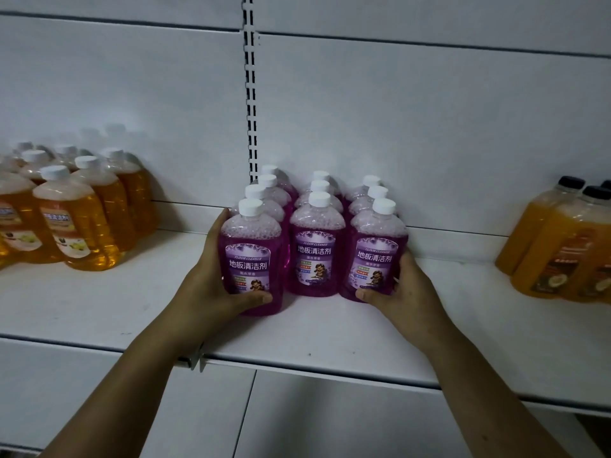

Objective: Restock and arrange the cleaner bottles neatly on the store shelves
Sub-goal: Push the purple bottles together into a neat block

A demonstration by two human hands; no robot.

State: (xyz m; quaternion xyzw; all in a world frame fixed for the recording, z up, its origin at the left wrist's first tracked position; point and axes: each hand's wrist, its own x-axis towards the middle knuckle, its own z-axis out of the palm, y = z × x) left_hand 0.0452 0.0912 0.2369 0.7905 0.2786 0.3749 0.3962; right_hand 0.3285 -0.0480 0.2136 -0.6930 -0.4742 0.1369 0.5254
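Observation:
Several purple floor-cleaner bottles with white caps stand in three rows on the white shelf (330,328), against the back panel. My left hand (211,285) grips the front left purple bottle (251,259), thumb across its lower front and fingers behind it. My right hand (400,292) grips the front right purple bottle (377,256), thumb at its base. Between them stands the front middle purple bottle (315,252), untouched. The left row reaches a little further forward than the other two.
A cluster of orange cleaner bottles with white caps (76,216) fills the shelf's left end. Orange bottles with black caps (568,246) stand at the right end. A slotted upright (250,94) runs up the back panel. Bare shelf lies on both sides of the purple group.

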